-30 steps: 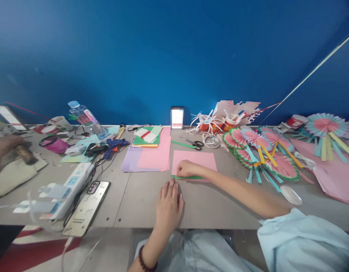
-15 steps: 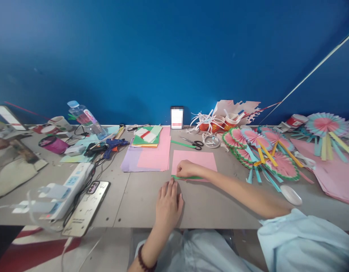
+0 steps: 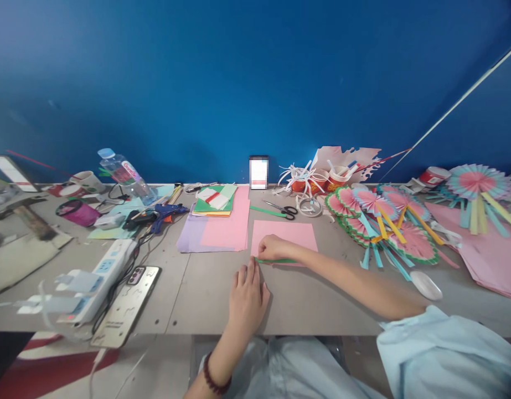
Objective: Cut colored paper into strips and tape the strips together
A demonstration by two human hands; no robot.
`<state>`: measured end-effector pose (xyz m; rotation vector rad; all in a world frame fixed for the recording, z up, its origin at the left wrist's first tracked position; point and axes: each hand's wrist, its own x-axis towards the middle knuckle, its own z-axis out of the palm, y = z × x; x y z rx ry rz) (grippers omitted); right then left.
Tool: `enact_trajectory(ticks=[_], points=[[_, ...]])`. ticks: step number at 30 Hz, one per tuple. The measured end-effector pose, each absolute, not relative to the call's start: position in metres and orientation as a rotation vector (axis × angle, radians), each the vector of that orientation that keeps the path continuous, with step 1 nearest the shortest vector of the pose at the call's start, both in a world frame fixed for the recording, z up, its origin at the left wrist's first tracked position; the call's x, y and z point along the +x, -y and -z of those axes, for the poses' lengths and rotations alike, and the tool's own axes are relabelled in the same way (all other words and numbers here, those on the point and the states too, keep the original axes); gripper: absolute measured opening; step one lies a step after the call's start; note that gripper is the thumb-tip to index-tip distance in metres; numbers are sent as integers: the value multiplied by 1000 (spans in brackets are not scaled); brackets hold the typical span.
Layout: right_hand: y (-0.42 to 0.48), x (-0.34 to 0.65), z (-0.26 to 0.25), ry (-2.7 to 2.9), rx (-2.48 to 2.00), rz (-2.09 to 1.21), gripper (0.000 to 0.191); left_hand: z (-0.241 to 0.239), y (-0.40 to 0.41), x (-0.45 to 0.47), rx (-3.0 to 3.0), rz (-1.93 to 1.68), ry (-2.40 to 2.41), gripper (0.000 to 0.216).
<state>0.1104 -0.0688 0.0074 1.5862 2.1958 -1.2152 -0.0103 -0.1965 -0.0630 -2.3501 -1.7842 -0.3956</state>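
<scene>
A pink paper sheet (image 3: 292, 233) lies on the grey table (image 3: 197, 293) in front of me. Along its near edge runs a thin green paper strip (image 3: 280, 261). My right hand (image 3: 274, 247) rests curled on the sheet's near left corner, fingers pressed onto the strip's left end. My left hand (image 3: 247, 296) lies flat on the table just below, fingers stretched out, fingertips almost touching the strip's left end.
Scissors (image 3: 282, 209) and paper cups (image 3: 321, 180) stand behind the sheet. Coloured paper stacks (image 3: 217, 221) lie to its left. Pleated paper fans (image 3: 383, 221) fill the right. A phone (image 3: 126, 305), power strip (image 3: 97, 277), glue gun (image 3: 164, 213) and bottle (image 3: 122, 174) crowd the left.
My hands have barely moved; the left hand shifted slightly nearer the strip. At the far left another person's hand with a hammer has gone out of view.
</scene>
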Motion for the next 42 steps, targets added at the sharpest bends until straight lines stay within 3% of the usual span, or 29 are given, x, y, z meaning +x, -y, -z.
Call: enact_trajectory(ticks=[9,16,21,30,36,42], points=[[68,119,-7,-2251,1566,1301,11,59,195,-15,-2371,376,1798,45],[71,129,8,-2193,1602,1618,4,60,194,-15,-2368,389,1806,46],[74,131,7,-2081,1754,1710,20,60,194,-15,-2379,401,1820,46],[73,136,9,-2147,1659,1686,6,59,193,-14,-2378,384,1831,48],[72,137,10,-2285,1696,1402,8,61,192,-13,-2371,368,1835,49],[73,137,10,-2299,1708,1357,12,60,192,-13,-2373,357,1844,48]])
